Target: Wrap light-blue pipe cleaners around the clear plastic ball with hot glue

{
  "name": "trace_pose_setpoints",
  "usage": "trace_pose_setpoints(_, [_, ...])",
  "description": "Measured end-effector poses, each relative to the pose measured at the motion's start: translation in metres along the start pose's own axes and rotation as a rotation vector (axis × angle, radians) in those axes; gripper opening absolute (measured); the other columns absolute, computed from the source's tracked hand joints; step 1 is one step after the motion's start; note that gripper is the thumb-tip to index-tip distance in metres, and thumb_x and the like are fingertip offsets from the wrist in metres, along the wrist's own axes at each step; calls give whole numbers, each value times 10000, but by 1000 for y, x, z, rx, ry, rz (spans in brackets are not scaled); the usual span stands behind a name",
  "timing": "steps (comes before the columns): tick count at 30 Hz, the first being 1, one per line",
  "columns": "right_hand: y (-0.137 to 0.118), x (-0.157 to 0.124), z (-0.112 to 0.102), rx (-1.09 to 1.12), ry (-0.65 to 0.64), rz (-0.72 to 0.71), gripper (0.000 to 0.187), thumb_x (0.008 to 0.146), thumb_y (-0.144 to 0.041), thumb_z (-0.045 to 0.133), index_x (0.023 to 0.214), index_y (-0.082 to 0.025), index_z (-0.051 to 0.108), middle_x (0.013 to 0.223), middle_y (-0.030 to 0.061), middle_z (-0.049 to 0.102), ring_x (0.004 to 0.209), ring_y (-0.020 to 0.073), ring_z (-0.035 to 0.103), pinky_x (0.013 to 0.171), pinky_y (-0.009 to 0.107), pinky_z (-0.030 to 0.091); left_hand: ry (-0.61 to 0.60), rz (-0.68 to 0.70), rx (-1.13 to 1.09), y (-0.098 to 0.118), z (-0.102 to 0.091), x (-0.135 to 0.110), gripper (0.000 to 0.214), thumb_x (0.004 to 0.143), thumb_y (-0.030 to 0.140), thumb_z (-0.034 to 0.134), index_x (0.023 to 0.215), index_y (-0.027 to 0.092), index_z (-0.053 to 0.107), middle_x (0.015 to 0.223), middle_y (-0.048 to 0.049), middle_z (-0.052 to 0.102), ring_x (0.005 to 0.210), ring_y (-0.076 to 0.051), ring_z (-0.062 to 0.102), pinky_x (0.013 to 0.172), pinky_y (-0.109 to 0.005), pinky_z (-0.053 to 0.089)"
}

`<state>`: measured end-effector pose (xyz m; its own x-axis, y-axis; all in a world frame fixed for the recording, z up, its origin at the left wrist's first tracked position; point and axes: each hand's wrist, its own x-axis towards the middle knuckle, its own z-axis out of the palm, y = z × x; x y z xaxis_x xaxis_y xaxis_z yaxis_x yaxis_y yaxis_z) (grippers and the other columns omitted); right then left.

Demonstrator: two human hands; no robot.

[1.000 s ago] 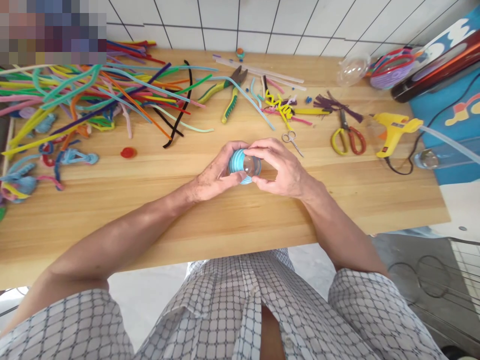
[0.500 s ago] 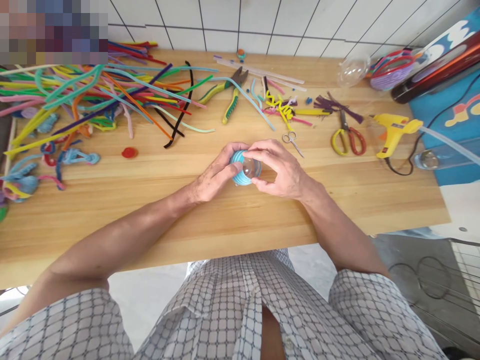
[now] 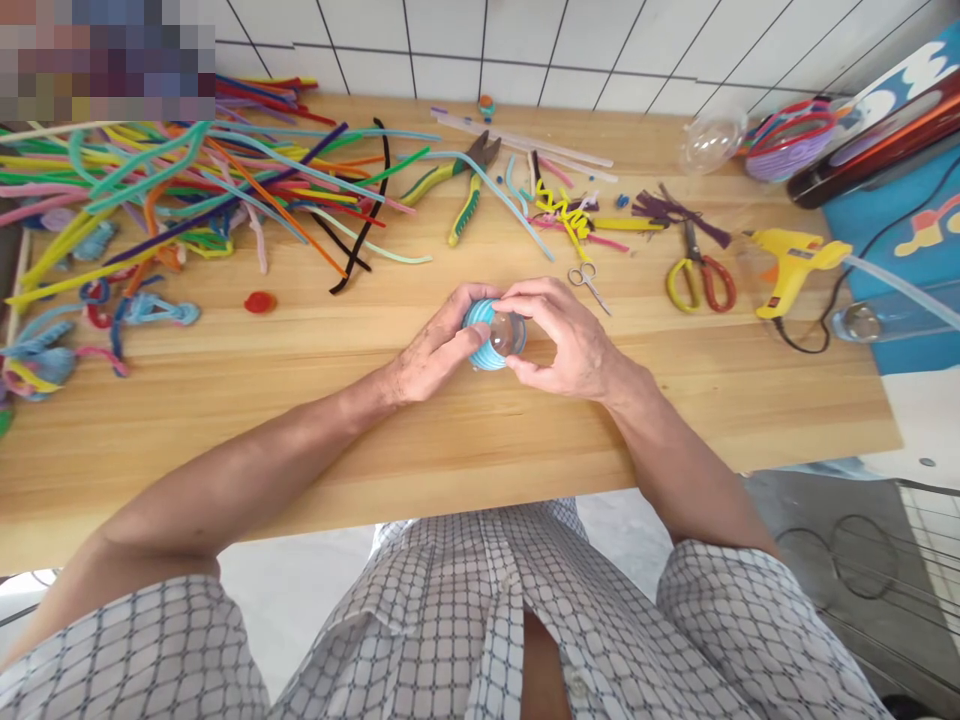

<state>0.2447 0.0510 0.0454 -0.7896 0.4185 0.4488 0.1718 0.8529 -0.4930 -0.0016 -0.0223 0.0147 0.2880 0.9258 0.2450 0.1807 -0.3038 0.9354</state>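
Between my hands is a clear, rounded piece (image 3: 501, 338) with light blue cord or pipe cleaner wound round its left part. My left hand (image 3: 439, 350) closes on the blue, wound side, thumb across the top. My right hand (image 3: 566, 340) grips the clear right side between thumb and fingertips, with a gap showing inside the curve of the hand. The underside of the piece and some of my left fingers are hidden. Small silver scissors (image 3: 589, 285) lie just beyond my right hand. A red cap-like piece (image 3: 260, 302) rests to the left.
A heap of coloured pipe cleaners (image 3: 187, 190) covers the back left. Pliers (image 3: 469, 190), red-and-yellow scissors (image 3: 701, 275) and a yellow glue gun (image 3: 795, 265) with its cable lie further back and right. A clear ball (image 3: 712, 140) stands near the tiled wall (image 3: 517, 50).
The view has shifted very slightly. Both hands keep the same hold on the blue-wound clear piece, with hardly any visible movement.
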Motion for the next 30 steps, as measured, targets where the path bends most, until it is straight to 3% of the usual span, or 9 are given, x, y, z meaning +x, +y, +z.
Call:
trace_pose_setpoints(19, [-6,1,-4,-18,-14,8,619,890,-249,758,1487,-297,601,1443,123,680,1331,361,679,1123,618,578,22,23,9,6,2,-2,533,1137,601,526,1501,214,569,1492,-137,684,1341,-306,674,1191,-490,551])
trace_pose_setpoints(30, [-6,2,-3,-23,-12,7,634,888,-269,761,1498,-309,592,1441,117,680,1322,360,678,1124,606,578,35,2,-30,5,3,0,512,1125,595,529,1467,218,591,1419,-127,710,1283,-309,688,1147,-500,570])
